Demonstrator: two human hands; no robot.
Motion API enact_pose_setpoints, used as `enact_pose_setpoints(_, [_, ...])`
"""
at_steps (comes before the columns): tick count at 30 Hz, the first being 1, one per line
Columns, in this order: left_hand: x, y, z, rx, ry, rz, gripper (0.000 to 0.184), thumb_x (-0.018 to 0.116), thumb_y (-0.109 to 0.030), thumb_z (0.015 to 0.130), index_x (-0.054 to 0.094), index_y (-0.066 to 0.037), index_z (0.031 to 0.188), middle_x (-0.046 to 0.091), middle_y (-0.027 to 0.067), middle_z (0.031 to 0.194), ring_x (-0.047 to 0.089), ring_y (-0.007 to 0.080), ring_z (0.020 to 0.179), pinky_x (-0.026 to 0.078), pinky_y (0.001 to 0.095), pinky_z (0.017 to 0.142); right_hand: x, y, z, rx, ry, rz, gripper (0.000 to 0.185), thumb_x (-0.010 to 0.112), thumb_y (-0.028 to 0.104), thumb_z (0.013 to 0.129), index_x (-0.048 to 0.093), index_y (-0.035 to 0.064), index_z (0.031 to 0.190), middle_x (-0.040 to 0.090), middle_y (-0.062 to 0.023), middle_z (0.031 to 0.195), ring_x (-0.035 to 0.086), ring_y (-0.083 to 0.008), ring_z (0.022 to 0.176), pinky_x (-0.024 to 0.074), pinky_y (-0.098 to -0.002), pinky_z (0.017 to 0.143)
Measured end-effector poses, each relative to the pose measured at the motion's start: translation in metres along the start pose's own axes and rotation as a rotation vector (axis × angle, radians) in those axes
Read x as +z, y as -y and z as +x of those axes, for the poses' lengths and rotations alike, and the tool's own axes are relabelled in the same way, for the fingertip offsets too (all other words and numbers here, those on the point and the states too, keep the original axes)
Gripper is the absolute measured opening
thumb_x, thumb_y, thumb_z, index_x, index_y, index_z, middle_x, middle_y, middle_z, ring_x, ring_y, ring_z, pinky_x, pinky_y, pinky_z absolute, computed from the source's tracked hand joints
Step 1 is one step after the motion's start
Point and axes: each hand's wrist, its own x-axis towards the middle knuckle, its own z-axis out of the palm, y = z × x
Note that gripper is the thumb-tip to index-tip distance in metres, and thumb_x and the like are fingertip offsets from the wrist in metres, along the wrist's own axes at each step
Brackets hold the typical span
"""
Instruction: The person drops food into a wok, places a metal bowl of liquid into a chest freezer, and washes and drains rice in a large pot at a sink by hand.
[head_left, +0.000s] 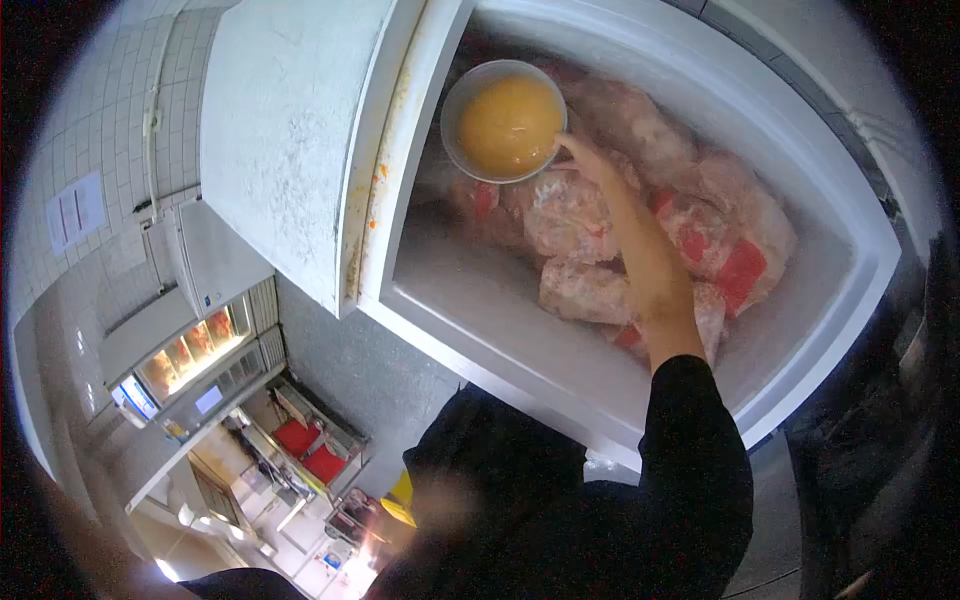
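Observation:
My right hand (590, 160) reaches down into a white chest freezer (820, 370). Its fingers are closed on the near rim of a round metal bowl (449, 140) holding a smooth yellow-orange liquid (511, 125). The bowl is upright, at the freezer's far left end. Around and under my forearm lie several frosty plastic-wrapped packages (570, 215) with red patches; their contents look pale pink. At the lower left edge, blurred skin beside a black sleeve (240, 585) seems to belong to my left arm; its fingers do not show clearly.
A large white panel (285, 130) with a stained edge stands along the freezer's left side. Grey floor (350, 350) lies below it. Farther off are a lit glass-fronted cabinet (195, 350), red trays (310, 450) and a tiled wall (110, 120) with a posted sheet (76, 212).

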Motion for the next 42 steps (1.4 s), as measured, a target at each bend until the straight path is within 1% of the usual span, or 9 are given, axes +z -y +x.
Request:
enact_pose_setpoints(13, [0.012,-0.008,-0.014,0.004,-0.022,-0.045,0.041,0.061,-0.042,0.082,0.064,-0.001,0.087,0.063,0.014,0.075,0.061,0.0233,0.061,0.049,0.0332,0.054,0.004,0.016,0.001,-0.026,-0.171,-0.092,0.073,0.062,0.039,0.082,0.03,0.013,0.143,0.04,-0.0122,0.139,0.043,-0.0278,0.124,0.0452,-0.0489,0.094])
enact_pose_setpoints(16, [-0.004,-0.013,-0.016,0.011,-0.055,-0.069,0.041,0.061,-0.041,0.082,0.064,-0.001,0.087,0.064,0.0142,0.075,0.061,0.0235,0.062,0.049,0.0334,0.054,0.005,0.027,-0.013,-0.012,-0.161,-0.192,0.064,0.062,0.039,0.083,0.042,0.0103,0.136,0.048,-0.0102,0.13,0.049,-0.0253,0.117,0.0462,-0.0421,0.092])
enact_pose_setpoints(19, [-0.032,-0.025,-0.019,0.023,-0.117,-0.11,0.04,0.061,-0.04,0.082,0.064,-0.001,0.087,0.064,0.0144,0.076,0.062,0.0238,0.062,0.049,0.0335,0.054,-0.007,0.008,-0.015,0.005,-0.493,-0.496,0.065,0.063,0.041,0.083,0.044,0.0025,0.132,0.05,-0.013,0.128,0.051,-0.0248,0.114,0.0456,-0.0369,0.093])
enact_pose_setpoints(22, [-0.065,-0.041,-0.023,0.044,-0.193,-0.155,0.039,0.061,-0.04,0.082,0.064,-0.001,0.088,0.064,0.0145,0.076,0.062,0.0241,0.062,0.05,0.0337,0.055,-0.016,0.01,-0.066,0.007,-0.512,-0.618,0.067,0.064,0.04,0.083,0.043,-0.0024,0.13,0.05,-0.0161,0.128,0.052,-0.024,0.113,0.0452,-0.0321,0.092])
enact_pose_setpoints(25, [-0.108,-0.057,-0.046,0.054,-0.275,-0.176,0.039,0.061,-0.039,0.082,0.064,-0.001,0.088,0.064,0.0147,0.077,0.062,0.0244,0.063,0.05,0.0339,0.055,-0.041,-0.066,-0.078,-0.521,-0.6,-1.053,0.062,0.061,0.039,0.085,0.045,-0.0018,0.128,0.053,-0.0168,0.124,0.054,-0.0238,0.111,0.045,-0.0311,0.091])
enact_pose_setpoints(28, [-0.127,-0.066,-0.055,0.109,-0.342,-0.197,0.038,0.062,-0.038,0.082,0.064,-0.001,0.088,0.064,0.0149,0.077,0.062,0.0247,0.063,0.05,0.034,0.055,-0.019,-0.06,-0.107,-0.475,-0.581,-0.768,0.054,0.057,0.038,0.088,0.048,0.0,0.125,0.056,-0.0156,0.118,0.054,-0.0243,0.109,0.0453,-0.0329,0.091])
enact_pose_setpoints(31, [-0.126,-0.067,-0.08,0.108,-0.337,-0.215,0.037,0.062,-0.037,0.083,0.064,-0.001,0.088,0.065,0.0151,0.078,0.063,0.0249,0.063,0.05,0.0342,0.056,0.051,-0.024,-0.156,0.138,-0.515,0.123,0.051,0.055,0.037,0.089,0.049,0.0014,0.124,0.058,-0.0147,0.115,0.054,-0.0246,0.11,0.0453,-0.035,0.091])
enact_pose_setpoints(34, [-0.118,-0.063,-0.097,0.122,-0.323,-0.231,0.036,0.062,-0.036,0.083,0.064,-0.001,0.089,0.065,0.0152,0.078,0.063,0.0252,0.064,0.05,0.0343,0.056,0.09,-0.057,-0.143,0.138,-0.29,-0.077,0.05,0.057,0.038,0.088,0.049,0.0052,0.124,0.059,-0.0134,0.114,0.054,-0.0241,0.109,0.046,-0.0371,0.09])
enact_pose_setpoints(42, [-0.053,-0.033,-0.118,0.17,-0.279,-0.287,0.035,0.063,-0.034,0.083,0.064,0.0,0.089,0.065,0.0157,0.08,0.063,0.026,0.065,0.05,0.0347,0.057,0.155,-0.1,-0.013,-0.118,-0.355,0.68,0.045,0.059,0.034,0.087,0.048,0.0058,0.121,0.055,-0.0137,0.112,0.052,-0.0237,0.106,0.0444,-0.0397,0.092])
